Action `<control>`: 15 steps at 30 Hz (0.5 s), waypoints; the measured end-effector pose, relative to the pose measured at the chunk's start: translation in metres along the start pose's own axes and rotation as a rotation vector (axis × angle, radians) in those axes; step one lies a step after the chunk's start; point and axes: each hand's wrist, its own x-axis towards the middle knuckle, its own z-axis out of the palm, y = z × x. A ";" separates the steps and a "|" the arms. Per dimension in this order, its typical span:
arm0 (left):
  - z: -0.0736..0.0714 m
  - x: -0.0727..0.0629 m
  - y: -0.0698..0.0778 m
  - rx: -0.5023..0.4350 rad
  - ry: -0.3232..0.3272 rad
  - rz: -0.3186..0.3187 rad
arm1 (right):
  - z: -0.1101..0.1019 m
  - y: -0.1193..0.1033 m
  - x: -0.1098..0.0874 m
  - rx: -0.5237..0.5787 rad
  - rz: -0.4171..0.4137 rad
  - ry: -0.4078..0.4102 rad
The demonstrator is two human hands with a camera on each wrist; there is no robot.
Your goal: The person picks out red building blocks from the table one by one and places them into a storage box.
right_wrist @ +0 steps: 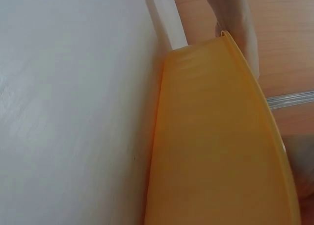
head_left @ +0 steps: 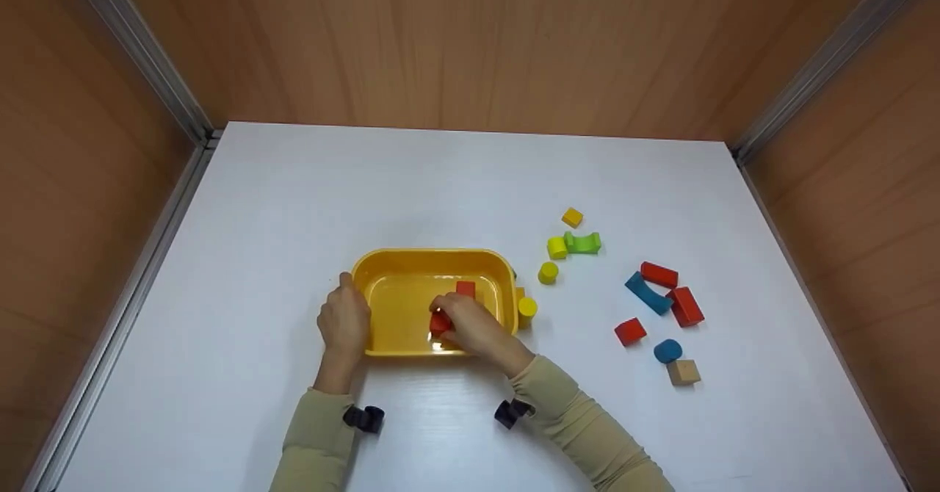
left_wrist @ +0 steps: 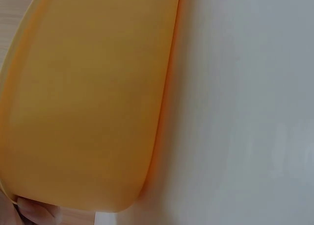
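A yellow plastic tray (head_left: 396, 301) lies on the white table. At its left end my left hand (head_left: 344, 322) holds the rim; in the left wrist view, fingertips (left_wrist: 37, 212) grip that rim beside the tray's outer wall (left_wrist: 93, 102). Inside the tray, my right hand (head_left: 474, 323) pinches a red block (head_left: 440, 322), partly covered by the fingers. Just behind that hand, another red block (head_left: 465, 288) sits in the tray. The right wrist view mostly shows the tray's front wall (right_wrist: 211, 137), with the red blocks hidden.
Against the tray's right end stands a yellow cylinder (head_left: 527, 308). Farther back are more yellow pieces (head_left: 548, 272) and a green arch block (head_left: 583, 243). Several red blocks (head_left: 686, 307), a blue arch (head_left: 648, 294), a blue cylinder (head_left: 668, 350) and a wooden cube (head_left: 684, 372) lie right.
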 end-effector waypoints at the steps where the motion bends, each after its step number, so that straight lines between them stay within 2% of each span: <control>1: 0.000 0.000 0.000 0.002 -0.001 -0.003 | 0.000 0.000 0.001 -0.003 0.005 -0.009; 15: -0.002 0.000 0.000 0.009 -0.006 -0.013 | 0.001 -0.001 0.004 -0.051 0.023 -0.028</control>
